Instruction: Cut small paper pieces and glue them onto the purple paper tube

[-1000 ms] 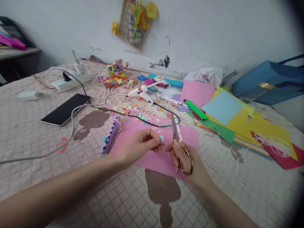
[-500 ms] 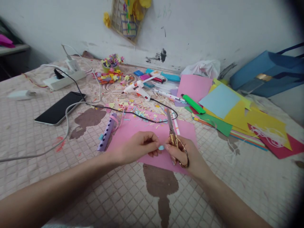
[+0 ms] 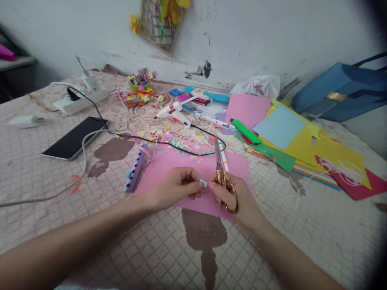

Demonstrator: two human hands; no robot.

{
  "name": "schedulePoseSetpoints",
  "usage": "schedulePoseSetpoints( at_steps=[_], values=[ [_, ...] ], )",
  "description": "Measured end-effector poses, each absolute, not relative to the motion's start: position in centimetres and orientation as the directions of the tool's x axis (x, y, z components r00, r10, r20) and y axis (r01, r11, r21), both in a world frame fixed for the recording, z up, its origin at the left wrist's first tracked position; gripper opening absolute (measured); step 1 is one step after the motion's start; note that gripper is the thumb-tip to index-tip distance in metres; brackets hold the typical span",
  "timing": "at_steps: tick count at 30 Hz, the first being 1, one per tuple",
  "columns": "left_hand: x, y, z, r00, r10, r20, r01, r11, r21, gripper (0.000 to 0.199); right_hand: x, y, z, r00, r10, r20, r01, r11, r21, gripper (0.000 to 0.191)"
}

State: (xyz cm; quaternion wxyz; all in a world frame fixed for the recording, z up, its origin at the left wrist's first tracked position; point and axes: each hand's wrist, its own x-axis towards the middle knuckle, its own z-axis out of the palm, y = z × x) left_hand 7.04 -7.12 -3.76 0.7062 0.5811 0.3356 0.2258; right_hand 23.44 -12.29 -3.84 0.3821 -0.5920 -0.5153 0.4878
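In the head view, the left hand [image 3: 181,184] pinches a small light blue paper piece [image 3: 203,183] between thumb and forefinger, its other fingers curled beneath, above a pink sheet [image 3: 193,161] on the table [image 3: 145,245]. Just beside it, the right hand [image 3: 229,192] holds gold-handled scissors [image 3: 219,165], blades pointing away from the person; its thumb and forefinger reach toward the blue piece, but whether they touch it I cannot tell. Colourful paper scraps [image 3: 181,146] cover the far edge of the sheet, crossed by a black cord [image 3: 157,141] from a white glue gun [image 3: 175,112]. A purple dotted paper strip [image 3: 135,169] lies at the sheet's left edge. Coloured papers [image 3: 290,137] and a green marker-like object [image 3: 246,132] lie to the right, a black-screened phone [image 3: 74,138] to the left.
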Motion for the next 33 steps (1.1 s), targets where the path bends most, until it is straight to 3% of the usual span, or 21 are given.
schedulePoseSetpoints(
  at_steps=[12,17,24,33],
  values=[
    [7.0,-6.9,-3.7,0.642,0.713,-0.282,0.045,0.332,0.942,0.018,23.6,-12.2,-3.7,-0.031,0.987,-0.16,0.267,-0.146,-0.953,0.015],
    [7.1,-7.0,-3.7,0.63,0.733,-0.258,0.042,0.299,0.953,0.012,23.4,-12.4,-4.1,-0.035,0.984,-0.172,0.231,-0.16,-0.96,0.015],
    [6.3,-6.0,-3.6,0.618,0.75,-0.235,-0.031,0.323,0.946,0.015,23.6,-13.1,-3.9,-0.104,0.968,-0.23,0.141,-0.215,-0.966,0.04],
    [5.8,-5.4,-3.4,0.553,0.802,-0.224,-0.215,0.397,0.893,0.017,24.3,-13.6,-4.1,-0.211,0.938,-0.275,0.313,-0.202,-0.928,0.039]
  ],
)
